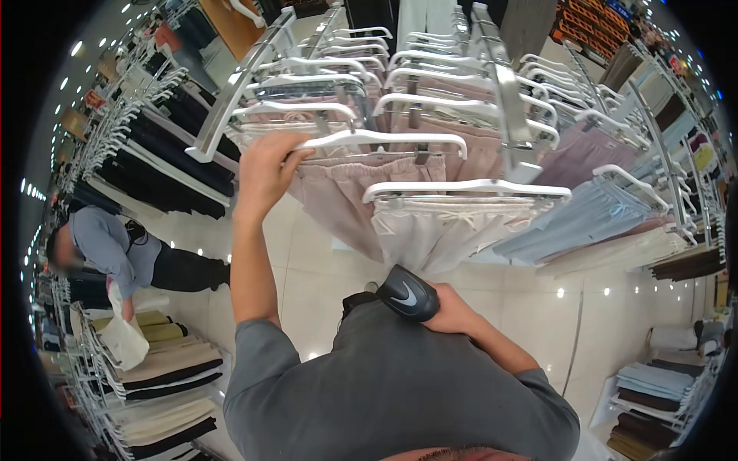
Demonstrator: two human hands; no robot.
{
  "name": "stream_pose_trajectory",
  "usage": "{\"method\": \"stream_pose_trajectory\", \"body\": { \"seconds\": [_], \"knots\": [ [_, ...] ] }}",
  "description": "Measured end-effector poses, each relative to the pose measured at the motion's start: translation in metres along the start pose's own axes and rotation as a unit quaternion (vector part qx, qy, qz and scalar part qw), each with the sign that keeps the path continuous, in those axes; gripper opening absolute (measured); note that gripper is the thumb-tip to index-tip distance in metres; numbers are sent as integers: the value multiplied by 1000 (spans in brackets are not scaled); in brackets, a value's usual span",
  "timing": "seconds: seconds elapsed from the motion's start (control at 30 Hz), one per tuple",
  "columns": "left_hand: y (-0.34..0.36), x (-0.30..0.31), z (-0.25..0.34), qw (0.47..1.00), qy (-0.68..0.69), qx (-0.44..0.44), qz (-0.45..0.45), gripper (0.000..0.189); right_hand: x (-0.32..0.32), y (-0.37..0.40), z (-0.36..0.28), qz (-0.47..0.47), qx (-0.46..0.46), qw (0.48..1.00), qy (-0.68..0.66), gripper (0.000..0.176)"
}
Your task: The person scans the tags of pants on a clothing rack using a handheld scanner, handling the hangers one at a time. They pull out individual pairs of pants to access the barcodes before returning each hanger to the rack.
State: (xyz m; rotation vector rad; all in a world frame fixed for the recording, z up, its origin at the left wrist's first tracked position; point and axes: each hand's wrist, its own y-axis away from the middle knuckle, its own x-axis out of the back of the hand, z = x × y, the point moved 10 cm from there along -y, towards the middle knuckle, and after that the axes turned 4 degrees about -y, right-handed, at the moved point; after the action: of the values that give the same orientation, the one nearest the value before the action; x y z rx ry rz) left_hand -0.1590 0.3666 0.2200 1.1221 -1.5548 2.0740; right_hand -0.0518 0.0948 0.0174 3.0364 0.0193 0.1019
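My left hand (pixel 265 173) is raised at the near end of the rack, its fingers closed on the left end of a white hanger (pixel 361 138). Pink trousers (pixel 338 184) with a gathered waistband hang from that hanger. Close in front of my body, my right hand (pixel 453 309) is wrapped round a black rounded object (pixel 409 293) with a grey swoosh on it, whose kind I cannot tell. Just beyond this object hang white drawstring trousers (pixel 461 223) on another white hanger (pixel 469 187), at the front of the right-hand row.
Metal rack arms (pixel 503 84) carry rows of hangers ahead. Blue trousers (pixel 576 219) hang to the right, dark trousers (pixel 154 157) to the left. At the left, a person (pixel 115 246) holds a white bag (pixel 123 338) beside folded clothes (pixel 173 361). More folded clothes (pixel 653 380) lie at the lower right.
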Motion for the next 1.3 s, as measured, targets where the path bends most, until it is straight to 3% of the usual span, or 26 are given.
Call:
{"method": "stream_pose_trajectory", "body": {
  "seconds": [0.27, 0.43, 0.77, 1.0, 1.3],
  "knots": [
    [34, 46, -108, 996, -21, 80, 33, 19, -49, -53, 1, 4, -11, 1000, 13, 49],
    [44, 50, -146, 998, -40, 20, 36, 15, -74, -82, 1, 36, -4, 999, 31, 49],
    [50, 62, -161, 998, -11, -33, 52, 16, -100, -106, -6, 33, -23, 998, 41, 55],
    [55, 52, -176, 999, 28, 2, 18, 19, -112, -115, 1, 28, -34, 998, 36, 54],
    [59, 67, -157, 994, 41, 5, 97, 24, -122, -125, -3, 37, -4, 998, 45, 51]
  ]
}}
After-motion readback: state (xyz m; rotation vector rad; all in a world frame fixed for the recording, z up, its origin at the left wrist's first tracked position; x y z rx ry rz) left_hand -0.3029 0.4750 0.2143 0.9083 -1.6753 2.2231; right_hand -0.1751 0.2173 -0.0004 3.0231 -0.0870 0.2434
